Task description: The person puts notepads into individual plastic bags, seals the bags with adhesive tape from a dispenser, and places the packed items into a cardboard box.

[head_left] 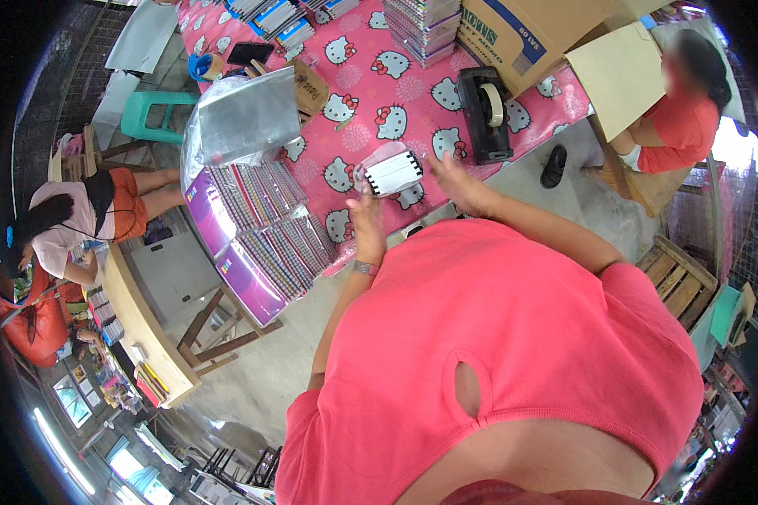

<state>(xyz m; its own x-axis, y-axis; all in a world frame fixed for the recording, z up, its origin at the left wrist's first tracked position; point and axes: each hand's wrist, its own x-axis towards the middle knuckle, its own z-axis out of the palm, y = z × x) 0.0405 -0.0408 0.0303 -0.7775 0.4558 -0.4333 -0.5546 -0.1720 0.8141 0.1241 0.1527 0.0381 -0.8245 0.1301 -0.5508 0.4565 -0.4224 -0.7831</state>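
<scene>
— What am I seeing over the pink cartoon-cat tablecloth (396,93)?

— I'm watching the left hand (367,220) gripping a small clear-wrapped white packet (389,171) with black edge marks, fingers closed round its lower corner, just above the cloth's near edge. The right hand (457,183) is hovering beside the packet, fingers spread, holding nothing.

— And around it?

— A black tape dispenser (486,114) is sitting right of the packet; purple boxes of striped packs (261,231) are lying left of it, under a silvery bag (246,118).

Grey concrete floor (253,370), wooden bench (680,286) — green plastic stool (156,109)
</scene>
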